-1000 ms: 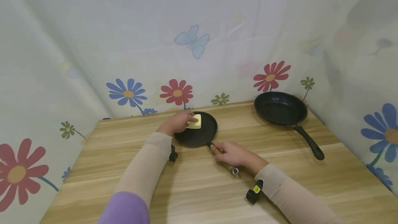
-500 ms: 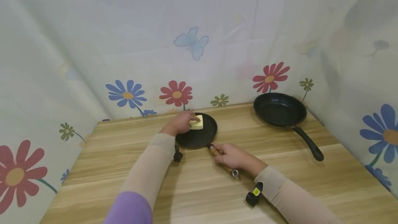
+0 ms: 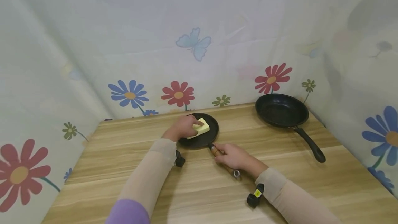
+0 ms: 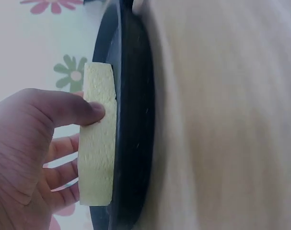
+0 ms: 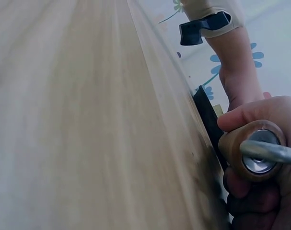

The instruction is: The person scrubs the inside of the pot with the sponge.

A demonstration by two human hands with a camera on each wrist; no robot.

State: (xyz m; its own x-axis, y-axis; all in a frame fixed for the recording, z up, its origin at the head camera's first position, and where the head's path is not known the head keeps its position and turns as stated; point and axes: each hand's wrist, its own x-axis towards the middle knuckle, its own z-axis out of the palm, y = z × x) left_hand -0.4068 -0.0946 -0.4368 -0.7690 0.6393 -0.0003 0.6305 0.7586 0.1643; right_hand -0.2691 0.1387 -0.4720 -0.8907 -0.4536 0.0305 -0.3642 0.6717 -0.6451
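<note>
A yellow sponge point(image 3: 203, 126) lies flat against the inside of a small, shallow black frying pan point(image 3: 199, 143). My left hand point(image 3: 181, 128) holds that sponge; in the left wrist view the thumb presses the near long side of the sponge point(image 4: 97, 158) and the other fingers reach round behind it. The pan rests on the table at the back middle. Its wooden handle point(image 3: 215, 150) points toward the front right, and my right hand point(image 3: 234, 156) grips it. Seen from the right wrist, fingers wrap the handle end point(image 5: 238, 153) with its metal hanging ring point(image 5: 270, 151).
A deeper black frying pan point(image 3: 281, 110) stands at the back right of the wood-grain table point(image 3: 124, 168), its black handle point(image 3: 309, 144) angled toward the front right. A flower-printed sheet point(image 3: 140, 61) hangs behind the table and along both sides.
The left hand has slid the sponge rightward and a little nearer across the pan, and the sponge has turned so its long side shows more. The right hand keeps its grip on the handle.
</note>
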